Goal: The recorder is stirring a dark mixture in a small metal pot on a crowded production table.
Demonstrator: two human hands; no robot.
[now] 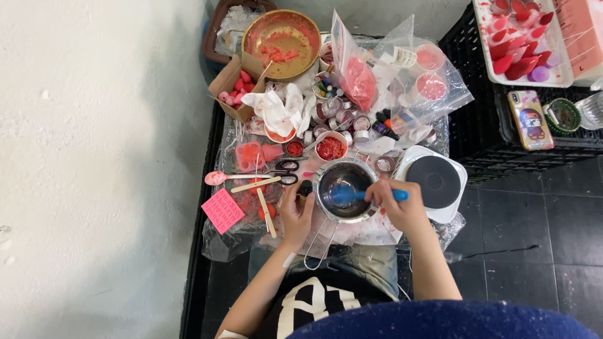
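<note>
Hands at steel pot, centre of frame; counter crowded edge to edge.

Right hand closed around blue spatula, blade inside the steel pot. Left hand curled at the pot's left rim, apparently gripping it; fingers partly hidden. Hot plate just right of pot, scissors just left. Open room only on dark floor, lower right.

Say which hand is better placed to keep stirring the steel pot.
Right. The right hand already grips the blue spatula, whose head sits inside the steel pot. The left hand rests at the pot's left side, apparently steadying it.
</note>
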